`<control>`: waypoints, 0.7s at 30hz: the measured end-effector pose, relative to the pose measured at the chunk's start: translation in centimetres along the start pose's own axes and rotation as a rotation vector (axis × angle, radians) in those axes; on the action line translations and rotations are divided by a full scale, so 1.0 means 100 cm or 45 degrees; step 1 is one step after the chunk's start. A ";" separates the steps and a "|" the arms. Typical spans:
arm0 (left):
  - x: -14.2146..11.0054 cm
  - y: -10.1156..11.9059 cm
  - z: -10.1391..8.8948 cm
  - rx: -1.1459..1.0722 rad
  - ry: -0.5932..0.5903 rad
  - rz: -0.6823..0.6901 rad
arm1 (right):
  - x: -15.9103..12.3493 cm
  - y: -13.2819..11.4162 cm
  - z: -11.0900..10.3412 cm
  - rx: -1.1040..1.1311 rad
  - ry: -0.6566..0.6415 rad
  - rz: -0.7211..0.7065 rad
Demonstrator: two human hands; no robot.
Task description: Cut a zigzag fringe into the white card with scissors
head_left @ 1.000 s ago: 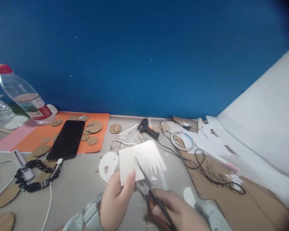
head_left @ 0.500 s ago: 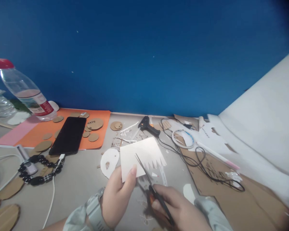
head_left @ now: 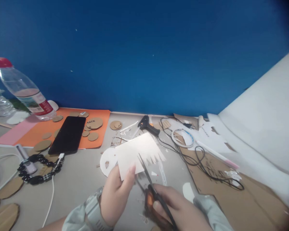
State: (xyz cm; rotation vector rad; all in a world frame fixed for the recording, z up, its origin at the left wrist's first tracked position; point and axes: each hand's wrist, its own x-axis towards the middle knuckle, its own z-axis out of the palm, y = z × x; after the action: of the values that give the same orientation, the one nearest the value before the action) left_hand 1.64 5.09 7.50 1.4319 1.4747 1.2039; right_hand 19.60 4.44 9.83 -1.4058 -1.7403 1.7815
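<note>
From my head cam: my left hand (head_left: pixel 115 195) has a stiff white sheet of paper or card (head_left: pixel 131 154) pinched by its near-left part, thumb lying on top. The sheet is held tilted above the grey tabletop (head_left: pixel 86 173), in the middle and in front of me, and its right edge is snipped into a row of pointy teeth.

My right hand (head_left: pixel 178 205) is wrapped around a pair of black-handled metal scissors with some orange inside the grip (head_left: pixel 156 194). The blades point up and away from me, with the tip over the sheet's face just left of the teeth. Can't tell whether there's paper between the blades.

Tucked partly behind the sheet's left side is a rounded white cutout with a little brown drawing (head_left: pixel 108 160). Just past the far edge sits a black glue gun (head_left: pixel 146 124), its black cord (head_left: pixel 202 173) looping right onto a flat brown cardboard piece (head_left: pixel 243 202). A small white triangular scrap (head_left: pixel 154 173) lies just below the teeth. Off left, a black phone (head_left: pixel 68 134) lies partly on an orange sheet (head_left: pixel 102 131), near a black bead bracelet (head_left: pixel 36 180).
</note>
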 end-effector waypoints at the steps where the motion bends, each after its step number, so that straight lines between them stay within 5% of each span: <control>1: 0.001 0.001 0.000 0.009 0.024 -0.019 | -0.001 0.001 0.000 -0.022 0.002 -0.018; 21: 0.003 0.002 0.001 0.013 -0.082 0.031 | 0.001 -0.005 0.004 0.059 -0.003 0.021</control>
State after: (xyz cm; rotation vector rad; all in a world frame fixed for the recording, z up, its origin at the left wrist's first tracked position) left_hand 1.80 5.37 7.72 1.4854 1.4254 1.1559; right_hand 19.02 4.43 10.12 -1.4039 -1.6820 1.8214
